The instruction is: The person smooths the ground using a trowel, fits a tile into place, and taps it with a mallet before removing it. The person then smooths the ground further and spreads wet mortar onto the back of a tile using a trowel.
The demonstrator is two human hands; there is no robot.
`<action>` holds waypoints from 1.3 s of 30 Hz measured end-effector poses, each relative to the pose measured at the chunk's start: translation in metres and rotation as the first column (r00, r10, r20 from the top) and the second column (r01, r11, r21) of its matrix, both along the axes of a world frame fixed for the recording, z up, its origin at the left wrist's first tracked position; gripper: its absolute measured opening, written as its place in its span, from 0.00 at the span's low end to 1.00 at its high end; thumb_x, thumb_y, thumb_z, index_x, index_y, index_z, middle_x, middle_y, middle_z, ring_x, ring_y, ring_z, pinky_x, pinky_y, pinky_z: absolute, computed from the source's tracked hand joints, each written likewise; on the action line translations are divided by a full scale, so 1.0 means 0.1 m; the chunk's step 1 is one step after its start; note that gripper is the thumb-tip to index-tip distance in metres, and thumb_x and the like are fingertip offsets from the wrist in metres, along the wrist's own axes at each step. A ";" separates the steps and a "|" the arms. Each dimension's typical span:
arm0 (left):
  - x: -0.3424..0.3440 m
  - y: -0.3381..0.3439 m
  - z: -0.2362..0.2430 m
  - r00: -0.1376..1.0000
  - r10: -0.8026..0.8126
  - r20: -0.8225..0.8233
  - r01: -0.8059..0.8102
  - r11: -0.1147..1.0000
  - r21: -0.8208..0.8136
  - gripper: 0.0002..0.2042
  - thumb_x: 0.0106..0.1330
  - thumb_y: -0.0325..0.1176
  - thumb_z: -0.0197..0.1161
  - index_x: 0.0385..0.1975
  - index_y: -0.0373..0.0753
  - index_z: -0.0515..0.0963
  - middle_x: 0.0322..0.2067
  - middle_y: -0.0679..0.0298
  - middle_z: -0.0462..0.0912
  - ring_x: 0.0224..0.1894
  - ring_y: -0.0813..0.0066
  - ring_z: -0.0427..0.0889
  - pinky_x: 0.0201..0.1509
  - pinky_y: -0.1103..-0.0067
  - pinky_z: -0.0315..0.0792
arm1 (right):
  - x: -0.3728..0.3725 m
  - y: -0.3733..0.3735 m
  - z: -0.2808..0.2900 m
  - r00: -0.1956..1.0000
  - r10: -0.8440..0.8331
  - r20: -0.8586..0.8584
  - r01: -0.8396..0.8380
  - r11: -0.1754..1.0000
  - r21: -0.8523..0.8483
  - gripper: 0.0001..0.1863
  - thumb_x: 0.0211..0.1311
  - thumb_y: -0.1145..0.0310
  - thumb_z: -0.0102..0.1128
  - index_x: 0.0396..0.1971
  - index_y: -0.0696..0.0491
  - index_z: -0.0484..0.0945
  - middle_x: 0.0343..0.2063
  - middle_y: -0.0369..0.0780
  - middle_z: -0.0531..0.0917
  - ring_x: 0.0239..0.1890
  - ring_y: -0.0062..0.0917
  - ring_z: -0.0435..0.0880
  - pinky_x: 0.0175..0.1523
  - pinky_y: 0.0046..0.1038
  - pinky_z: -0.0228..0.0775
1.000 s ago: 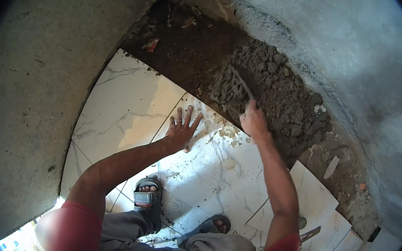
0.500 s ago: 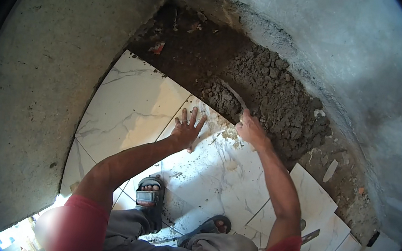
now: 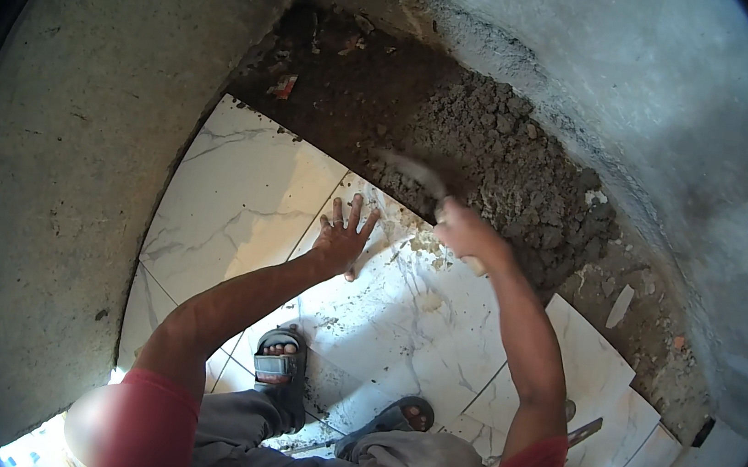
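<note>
Crouched on the floor, I brace my left hand [image 3: 343,239], fingers spread flat and holding nothing, on a laid white marble tile [image 3: 239,200]. My right hand [image 3: 464,235] keeps a closed grip on a trowel [image 3: 419,176], its blurred blade over the grey mortar bed [image 3: 501,170] along the wall. By my judgement the tiling is well along: several tiles are down, I cannot count them exactly, while the dark strip [image 3: 346,74] beyond is bare. One trowel, two sandals [image 3: 278,366].
</note>
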State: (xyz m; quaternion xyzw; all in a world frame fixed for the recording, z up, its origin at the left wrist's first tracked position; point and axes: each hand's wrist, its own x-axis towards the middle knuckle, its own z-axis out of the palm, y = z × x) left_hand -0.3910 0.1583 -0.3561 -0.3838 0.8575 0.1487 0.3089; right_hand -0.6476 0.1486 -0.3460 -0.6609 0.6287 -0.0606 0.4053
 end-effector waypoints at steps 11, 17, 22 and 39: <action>0.00 0.00 -0.06 1.000 0.010 0.013 -0.010 1.000 -0.007 0.67 0.32 0.55 0.77 0.68 0.40 0.34 0.66 0.34 0.35 0.65 0.28 0.47 0.59 0.51 0.65 | -0.46 0.17 0.10 0.999 -0.022 0.048 0.007 0.956 0.292 0.23 0.55 0.62 0.52 0.46 0.64 0.66 0.23 0.46 0.77 0.15 0.26 0.75 0.21 0.29 0.67; -0.03 0.02 -0.05 0.999 -0.031 -0.035 0.028 0.996 -0.080 0.67 0.31 0.55 0.78 0.69 0.40 0.34 0.66 0.33 0.33 0.64 0.26 0.48 0.58 0.51 0.66 | -0.31 0.26 0.09 0.996 -0.090 0.022 0.079 0.950 0.301 0.20 0.57 0.64 0.49 0.46 0.61 0.68 0.27 0.46 0.79 0.17 0.25 0.76 0.27 0.33 0.70; 0.08 0.02 -0.22 0.999 -0.026 -0.031 0.023 0.995 -0.099 0.67 0.31 0.58 0.77 0.69 0.40 0.36 0.66 0.33 0.34 0.63 0.25 0.49 0.54 0.47 0.67 | -0.15 0.11 0.00 0.996 -0.086 -0.008 0.086 0.996 0.033 0.24 0.56 0.63 0.51 0.47 0.65 0.68 0.44 0.58 0.77 0.44 0.47 0.79 0.46 0.40 0.72; -0.05 -0.01 -0.13 0.999 -0.051 -0.004 0.051 0.997 -0.065 0.67 0.32 0.58 0.76 0.68 0.36 0.36 0.65 0.32 0.35 0.63 0.24 0.49 0.56 0.49 0.66 | -0.84 1.23 -0.53 0.490 -0.872 -0.003 0.869 0.488 -0.084 0.16 0.58 0.64 0.53 0.38 0.62 0.66 0.27 0.48 0.79 0.19 0.36 0.82 0.23 0.34 0.75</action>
